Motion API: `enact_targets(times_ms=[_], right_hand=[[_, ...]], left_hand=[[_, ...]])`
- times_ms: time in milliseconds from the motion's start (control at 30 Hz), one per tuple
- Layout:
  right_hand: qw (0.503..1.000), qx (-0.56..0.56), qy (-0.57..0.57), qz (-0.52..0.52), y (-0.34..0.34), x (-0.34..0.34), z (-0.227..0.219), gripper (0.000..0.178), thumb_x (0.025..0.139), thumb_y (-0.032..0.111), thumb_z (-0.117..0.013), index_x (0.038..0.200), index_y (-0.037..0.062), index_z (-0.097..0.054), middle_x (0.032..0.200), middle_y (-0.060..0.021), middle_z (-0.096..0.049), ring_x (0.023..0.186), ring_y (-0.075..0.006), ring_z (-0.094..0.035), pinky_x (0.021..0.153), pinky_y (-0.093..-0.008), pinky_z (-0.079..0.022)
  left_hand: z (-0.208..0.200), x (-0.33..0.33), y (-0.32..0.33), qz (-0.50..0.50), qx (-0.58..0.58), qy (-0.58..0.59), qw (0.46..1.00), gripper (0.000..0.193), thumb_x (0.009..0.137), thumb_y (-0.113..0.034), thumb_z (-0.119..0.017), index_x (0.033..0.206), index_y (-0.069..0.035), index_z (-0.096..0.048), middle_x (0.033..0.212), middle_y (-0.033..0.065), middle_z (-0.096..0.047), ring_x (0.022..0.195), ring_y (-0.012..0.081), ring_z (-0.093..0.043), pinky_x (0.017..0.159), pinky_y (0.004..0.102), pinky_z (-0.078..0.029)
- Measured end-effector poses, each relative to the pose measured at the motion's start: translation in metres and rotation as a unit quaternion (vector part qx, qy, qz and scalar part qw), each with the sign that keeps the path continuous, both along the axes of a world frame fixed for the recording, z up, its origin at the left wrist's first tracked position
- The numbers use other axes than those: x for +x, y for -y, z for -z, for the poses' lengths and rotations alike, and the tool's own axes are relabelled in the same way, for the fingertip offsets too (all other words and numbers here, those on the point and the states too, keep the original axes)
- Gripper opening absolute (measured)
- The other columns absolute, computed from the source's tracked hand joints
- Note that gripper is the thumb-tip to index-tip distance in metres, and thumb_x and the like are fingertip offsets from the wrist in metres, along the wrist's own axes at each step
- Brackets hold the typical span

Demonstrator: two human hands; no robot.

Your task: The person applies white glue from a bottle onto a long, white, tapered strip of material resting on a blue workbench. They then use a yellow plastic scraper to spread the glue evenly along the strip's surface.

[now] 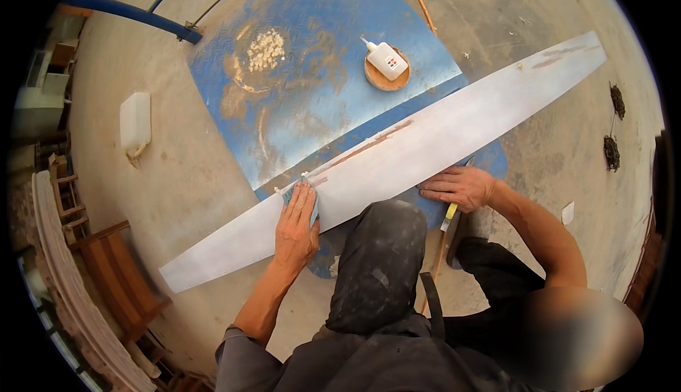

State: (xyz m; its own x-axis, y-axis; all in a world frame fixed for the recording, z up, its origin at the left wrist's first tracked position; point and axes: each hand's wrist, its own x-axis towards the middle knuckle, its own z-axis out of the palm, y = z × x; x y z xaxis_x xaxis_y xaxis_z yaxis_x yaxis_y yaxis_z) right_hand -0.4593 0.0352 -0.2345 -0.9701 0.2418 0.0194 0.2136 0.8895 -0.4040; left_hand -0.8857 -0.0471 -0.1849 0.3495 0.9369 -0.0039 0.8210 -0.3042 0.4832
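Note:
A long white board [454,133], tapered towards both ends and streaked with brown patches, lies slantwise across the view in front of my knee. On its left part my left hand [294,227] presses a blue-grey piece of sandpaper [314,209] flat, fingers together along the board; most of the piece is hidden by the hand. White crumbs cling around its far side. At the near edge, right of my knee, my right hand [464,188] grips the board. A yellow-handled tool [450,214] passes beneath that hand, its rest hidden.
Beyond the board a dusty blue sheet [326,58] carries a white squeeze bottle [387,61] on a round wooden dish [397,83] and a heap of pale crumbs [266,50]. A white jug [135,122] and wooden furniture [120,275] stand left. Blue metal bars [135,12] reach in at upper left.

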Motion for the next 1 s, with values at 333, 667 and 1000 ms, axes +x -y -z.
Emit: enact_targets(times_ms=[333, 667, 1000], right_hand=[[1.0, -0.007, 0.006, -0.005, 0.0, 0.001, 0.001, 0.065, 0.082, 0.012, -0.055, 0.146, 0.0018, -0.05, 0.153, -0.0163, -0.052, 0.144, -0.0279, -0.047, 0.125, -0.0443, -0.032], [0.999, -0.034, -0.015, -0.01, -0.001, 0.002, 0.002, 0.064, 0.083, 0.011, -0.056, 0.146, 0.0022, -0.05, 0.153, -0.0154, -0.051, 0.144, -0.0295, -0.047, 0.125, -0.0447, -0.032], [0.998, -0.033, -0.048, -0.008, 0.0, 0.005, 0.011, 0.07, 0.078, 0.008, -0.06, 0.147, 0.0018, -0.049, 0.154, -0.0143, -0.05, 0.143, -0.0311, -0.047, 0.123, -0.045, -0.034]], left_hand=[[0.001, 0.003, -0.011, 0.021, -0.006, 0.003, 1.0, 0.067, 0.082, 0.004, -0.069, 0.146, 0.006, -0.05, 0.156, 0.0232, -0.046, 0.149, 0.0386, -0.039, 0.117, 0.0538, -0.039], [-0.001, 0.008, -0.012, 0.027, -0.025, -0.024, 0.999, 0.061, 0.085, 0.0, -0.069, 0.143, 0.007, -0.052, 0.152, 0.0241, -0.051, 0.149, 0.0396, -0.04, 0.119, 0.0536, -0.037], [-0.009, 0.055, -0.054, 0.108, -0.016, 0.013, 0.994, 0.063, 0.084, 0.0, -0.071, 0.144, 0.008, -0.05, 0.154, 0.0259, -0.048, 0.148, 0.0398, -0.04, 0.121, 0.055, -0.033]])
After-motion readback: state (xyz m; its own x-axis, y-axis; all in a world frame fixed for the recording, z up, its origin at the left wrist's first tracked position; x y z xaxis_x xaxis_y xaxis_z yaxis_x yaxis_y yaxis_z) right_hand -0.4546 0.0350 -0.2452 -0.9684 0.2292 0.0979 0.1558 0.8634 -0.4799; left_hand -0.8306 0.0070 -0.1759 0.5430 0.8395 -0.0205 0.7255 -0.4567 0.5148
